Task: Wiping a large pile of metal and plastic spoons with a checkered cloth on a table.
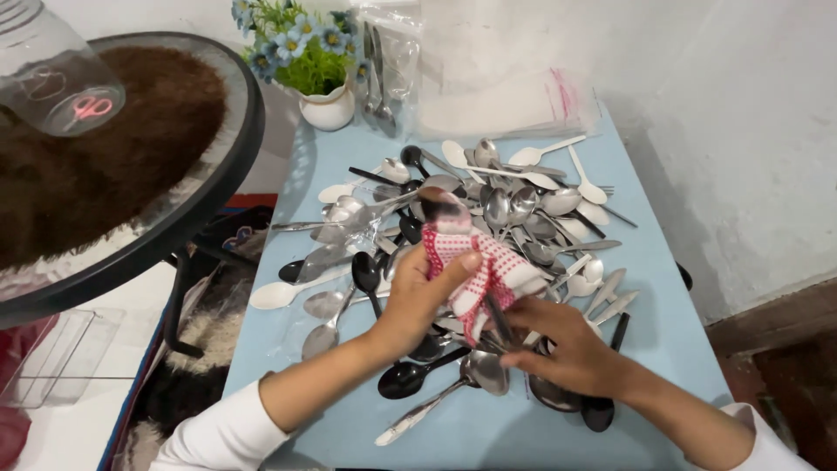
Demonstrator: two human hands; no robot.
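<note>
Spoons [488, 218] lie heaped across a pale blue table [663, 331], metal, black and white ones mixed together, the pile filling most of the tabletop from twelve o'clock down to six. At the middle of the pile, the left hand [418, 296] is closed around a red-and-white checked cloth [475, 262], thumb pressed on its upper fold. A spoon [443, 205] stands up out of the cloth at about twelve o'clock from the hand, its bowl smeared dark, the handle wrapped inside the fabric. The right hand [567, 349] sits just beside it at four o'clock, fingers pinched on the lower end of the cloth where a dark handle shows; whether it grips the handle or only the cloth cannot be told. Both hands are close together, touching the same cloth.

A metal spoon [453, 384] lies at six o'clock below the hands, with a black spoon [403, 380] next to it. At eleven o'clock on the table stands a white pot [329, 109] with blue flowers [296, 39]. Clear plastic bags [514, 105] lie at twelve o'clock against the wall, one upright bag [388, 61] holding cutlery. At nine o'clock, beside the table, is a round glass table [227, 183] with a brown furry mat [105, 148] under the glass and a clear jar [52, 70] on top.
</note>
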